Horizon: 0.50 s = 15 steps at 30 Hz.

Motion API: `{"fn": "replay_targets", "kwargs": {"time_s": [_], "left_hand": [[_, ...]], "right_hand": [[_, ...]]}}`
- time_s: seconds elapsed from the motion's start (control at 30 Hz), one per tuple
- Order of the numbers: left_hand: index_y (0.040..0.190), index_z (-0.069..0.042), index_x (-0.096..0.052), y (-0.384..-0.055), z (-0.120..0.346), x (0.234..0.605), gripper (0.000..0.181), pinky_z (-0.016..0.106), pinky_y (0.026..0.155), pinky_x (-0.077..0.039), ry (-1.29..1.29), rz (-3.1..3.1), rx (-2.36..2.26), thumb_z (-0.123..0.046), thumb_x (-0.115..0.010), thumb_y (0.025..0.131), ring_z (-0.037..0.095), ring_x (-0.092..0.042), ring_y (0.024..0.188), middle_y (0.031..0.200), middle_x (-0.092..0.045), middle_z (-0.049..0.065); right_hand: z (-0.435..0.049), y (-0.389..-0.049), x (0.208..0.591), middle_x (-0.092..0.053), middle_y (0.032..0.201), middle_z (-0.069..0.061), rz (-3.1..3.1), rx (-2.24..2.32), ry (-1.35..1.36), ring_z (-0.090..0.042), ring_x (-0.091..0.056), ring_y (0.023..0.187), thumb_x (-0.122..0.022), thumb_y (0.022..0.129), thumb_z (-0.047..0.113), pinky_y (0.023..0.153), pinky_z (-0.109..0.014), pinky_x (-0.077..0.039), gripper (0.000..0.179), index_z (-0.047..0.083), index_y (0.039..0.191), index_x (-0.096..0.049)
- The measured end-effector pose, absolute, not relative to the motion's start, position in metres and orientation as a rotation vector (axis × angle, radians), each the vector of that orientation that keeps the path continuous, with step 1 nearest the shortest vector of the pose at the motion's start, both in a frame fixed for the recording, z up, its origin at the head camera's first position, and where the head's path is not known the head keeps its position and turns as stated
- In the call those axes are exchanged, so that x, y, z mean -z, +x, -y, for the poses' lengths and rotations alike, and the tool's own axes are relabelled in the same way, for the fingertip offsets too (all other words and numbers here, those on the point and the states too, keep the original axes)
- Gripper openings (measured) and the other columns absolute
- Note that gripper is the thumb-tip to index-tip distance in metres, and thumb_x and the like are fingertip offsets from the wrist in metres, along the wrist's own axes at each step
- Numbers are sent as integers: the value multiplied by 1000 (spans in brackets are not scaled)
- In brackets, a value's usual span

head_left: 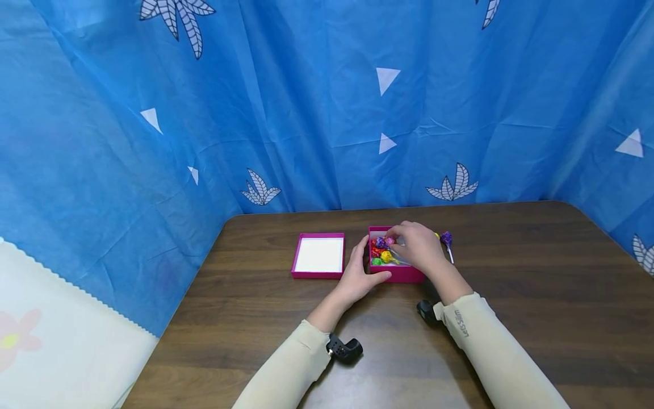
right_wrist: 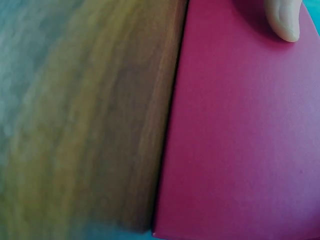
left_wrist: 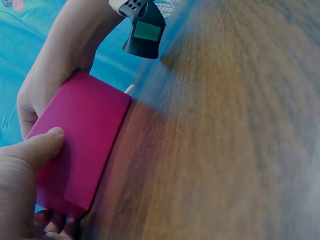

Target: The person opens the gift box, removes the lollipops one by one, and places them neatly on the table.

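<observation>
A magenta box point(head_left: 403, 275) stands on the table with several wrapped lollipops point(head_left: 386, 257) inside, red, yellow, green and purple. My left hand point(head_left: 356, 276) grips the box's left side, its thumb against the front wall, as the left wrist view also shows. Over the open top, my right hand point(head_left: 416, 245) reaches in from the right and pinches a pink lollipop point(head_left: 390, 241) beside a purple one. In the right wrist view, only the box wall point(right_wrist: 235, 140) and the left thumb point(right_wrist: 284, 20) appear; the right fingers are hidden there.
To the left lies a magenta lid point(head_left: 319, 275) with its white inside up. A purple lollipop point(head_left: 447, 237) with a white stick lies right of the box, and a yellow one beside it is mostly covered by the right hand. A blue curtain hangs behind the wooden table point(head_left: 245, 318).
</observation>
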<state>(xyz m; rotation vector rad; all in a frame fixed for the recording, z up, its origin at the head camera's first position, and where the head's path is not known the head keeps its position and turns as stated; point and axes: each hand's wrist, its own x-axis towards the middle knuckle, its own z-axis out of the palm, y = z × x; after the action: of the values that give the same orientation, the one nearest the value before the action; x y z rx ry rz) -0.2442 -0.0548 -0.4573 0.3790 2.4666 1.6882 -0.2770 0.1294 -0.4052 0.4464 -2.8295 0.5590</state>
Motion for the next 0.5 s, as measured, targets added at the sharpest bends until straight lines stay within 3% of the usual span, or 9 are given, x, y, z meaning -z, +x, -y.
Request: {"fn": "replay_targets", "kwargs": {"time_s": [0.23,0.5], "left_hand": [[160,-28,-15,-244,55,457,94,51,122,-31,389,-2478,-1692,-34,-77,88,29,-30,150,163,-25,8],[160,-26,-15,-244,54,457,95,48,121,-34,413,-2469,-1705,-32,-77,88,28,-31,148,161,-25,8]], "right_hand": [[-132,-279,407,-71,102,-5,2795,-645,453,-25,-65,92,-81,84,25,83,-46,-57,31,17,114,-75],[-137,-280,412,-70,100,-3,2736,-752,444,-17,-55,76,-80,85,26,64,-30,-46,32,20,116,-74]]}}
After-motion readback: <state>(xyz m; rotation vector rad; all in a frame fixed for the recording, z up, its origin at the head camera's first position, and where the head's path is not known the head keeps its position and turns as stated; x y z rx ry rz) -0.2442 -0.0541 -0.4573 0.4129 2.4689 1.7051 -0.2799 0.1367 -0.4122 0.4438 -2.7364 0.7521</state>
